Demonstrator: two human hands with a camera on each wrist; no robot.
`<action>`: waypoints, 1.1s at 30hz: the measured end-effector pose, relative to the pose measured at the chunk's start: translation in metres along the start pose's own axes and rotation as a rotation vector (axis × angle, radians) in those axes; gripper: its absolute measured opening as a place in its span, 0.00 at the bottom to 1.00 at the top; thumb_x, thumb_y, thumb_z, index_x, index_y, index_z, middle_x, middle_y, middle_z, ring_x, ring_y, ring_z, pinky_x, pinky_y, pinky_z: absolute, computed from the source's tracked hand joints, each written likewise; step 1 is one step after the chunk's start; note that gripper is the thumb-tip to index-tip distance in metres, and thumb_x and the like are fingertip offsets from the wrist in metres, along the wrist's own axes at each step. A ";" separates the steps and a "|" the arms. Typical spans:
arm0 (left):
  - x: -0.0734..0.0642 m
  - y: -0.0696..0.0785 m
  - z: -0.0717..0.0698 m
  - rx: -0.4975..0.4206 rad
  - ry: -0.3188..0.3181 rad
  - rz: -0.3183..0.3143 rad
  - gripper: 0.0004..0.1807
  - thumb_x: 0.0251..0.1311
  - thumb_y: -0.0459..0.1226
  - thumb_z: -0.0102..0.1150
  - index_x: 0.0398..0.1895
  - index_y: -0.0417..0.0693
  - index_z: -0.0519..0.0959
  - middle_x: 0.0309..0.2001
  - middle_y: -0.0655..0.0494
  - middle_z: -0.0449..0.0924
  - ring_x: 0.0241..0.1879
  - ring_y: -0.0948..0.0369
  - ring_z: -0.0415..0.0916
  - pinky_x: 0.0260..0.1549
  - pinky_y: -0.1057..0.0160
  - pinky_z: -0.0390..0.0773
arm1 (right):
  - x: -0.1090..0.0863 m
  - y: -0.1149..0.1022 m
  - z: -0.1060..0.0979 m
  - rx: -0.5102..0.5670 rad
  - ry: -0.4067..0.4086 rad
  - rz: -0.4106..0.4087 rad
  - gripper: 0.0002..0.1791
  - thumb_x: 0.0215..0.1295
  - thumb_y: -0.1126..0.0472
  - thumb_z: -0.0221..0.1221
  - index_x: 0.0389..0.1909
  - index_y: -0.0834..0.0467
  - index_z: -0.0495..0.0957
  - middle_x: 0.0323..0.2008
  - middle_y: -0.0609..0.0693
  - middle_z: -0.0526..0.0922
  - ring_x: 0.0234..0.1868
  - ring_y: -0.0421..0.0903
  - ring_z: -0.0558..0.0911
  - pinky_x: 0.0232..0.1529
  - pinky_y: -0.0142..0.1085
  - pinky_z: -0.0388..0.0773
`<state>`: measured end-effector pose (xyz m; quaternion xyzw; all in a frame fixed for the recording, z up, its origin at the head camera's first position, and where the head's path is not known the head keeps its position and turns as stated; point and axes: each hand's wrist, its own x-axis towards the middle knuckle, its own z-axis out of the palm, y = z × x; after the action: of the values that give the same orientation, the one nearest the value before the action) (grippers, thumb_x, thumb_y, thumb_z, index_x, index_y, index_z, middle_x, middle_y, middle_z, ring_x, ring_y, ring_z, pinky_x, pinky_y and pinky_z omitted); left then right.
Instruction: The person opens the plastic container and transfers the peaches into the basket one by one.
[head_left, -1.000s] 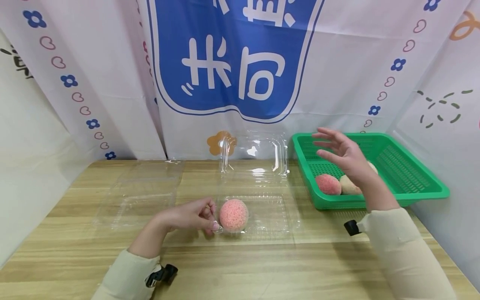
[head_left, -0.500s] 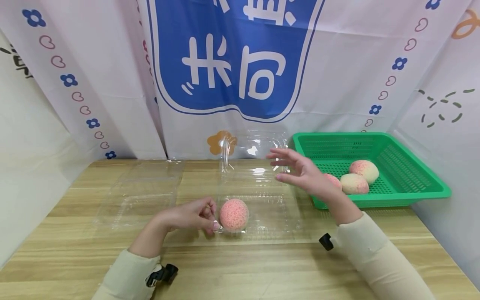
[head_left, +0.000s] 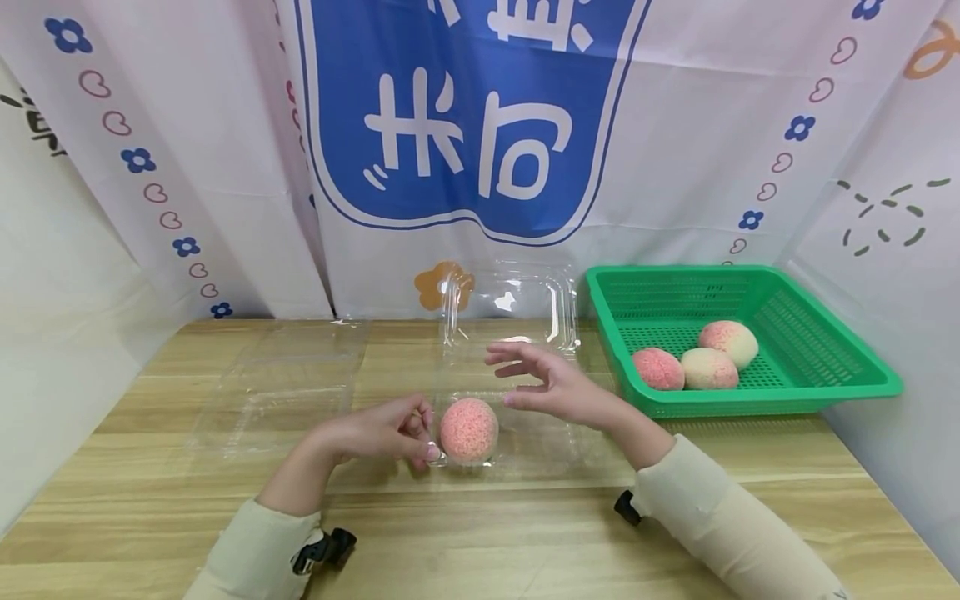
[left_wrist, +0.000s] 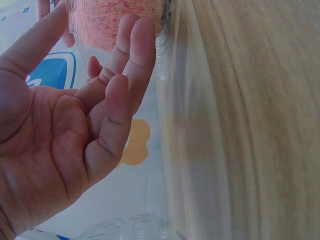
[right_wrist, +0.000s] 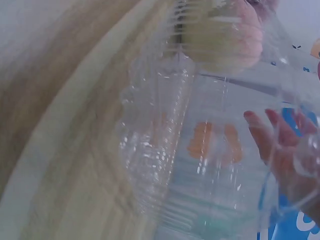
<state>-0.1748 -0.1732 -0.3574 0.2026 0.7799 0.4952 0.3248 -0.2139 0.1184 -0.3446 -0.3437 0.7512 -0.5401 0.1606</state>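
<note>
A clear plastic clamshell box (head_left: 536, 429) lies open on the wooden table, its lid (head_left: 510, 308) raised at the back. In its left half sits a round pink-speckled ball (head_left: 468, 430), cream-coloured on the side seen in the right wrist view. My left hand (head_left: 378, 431) pinches the box's front left corner between thumb and fingers, close beside the ball. Above the box's right half hovers my right hand (head_left: 558, 387), fingers spread and holding nothing, its fingertips a little above and right of the ball. The left wrist view shows the left palm (left_wrist: 55, 130) bare.
A green basket (head_left: 765, 402) at the right holds a pink ball (head_left: 657, 369) and two cream-and-pink balls (head_left: 708, 368). Another open clear box (head_left: 277, 408) lies at the left. A printed curtain (head_left: 247, 225) hangs right behind the table.
My right hand has moved left and down from over the green basket to above the clear box. The left hand has stayed at the box's corner; the ball has hardly moved.
</note>
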 end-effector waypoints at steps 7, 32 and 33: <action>0.000 0.000 0.000 0.006 0.000 0.007 0.18 0.65 0.35 0.62 0.46 0.36 0.64 0.31 0.49 0.80 0.36 0.50 0.85 0.36 0.58 0.77 | 0.002 0.010 0.010 0.011 -0.041 0.044 0.35 0.65 0.67 0.63 0.72 0.60 0.61 0.69 0.65 0.68 0.68 0.67 0.70 0.62 0.49 0.76; 0.001 0.000 -0.002 0.006 0.001 -0.015 0.19 0.64 0.37 0.63 0.46 0.36 0.65 0.33 0.46 0.81 0.35 0.51 0.84 0.35 0.57 0.79 | 0.012 0.024 0.031 -0.008 -0.205 0.049 0.38 0.62 0.68 0.65 0.71 0.68 0.59 0.71 0.66 0.63 0.66 0.64 0.72 0.63 0.49 0.75; 0.001 0.000 -0.002 0.006 0.002 -0.016 0.19 0.64 0.37 0.63 0.46 0.35 0.65 0.33 0.46 0.81 0.35 0.51 0.84 0.35 0.57 0.79 | 0.012 0.024 0.031 -0.009 -0.209 0.053 0.38 0.62 0.69 0.65 0.71 0.68 0.59 0.71 0.66 0.62 0.66 0.64 0.72 0.63 0.49 0.75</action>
<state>-0.1766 -0.1737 -0.3570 0.1967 0.7832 0.4905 0.3276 -0.2117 0.0926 -0.3765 -0.3788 0.7416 -0.4936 0.2509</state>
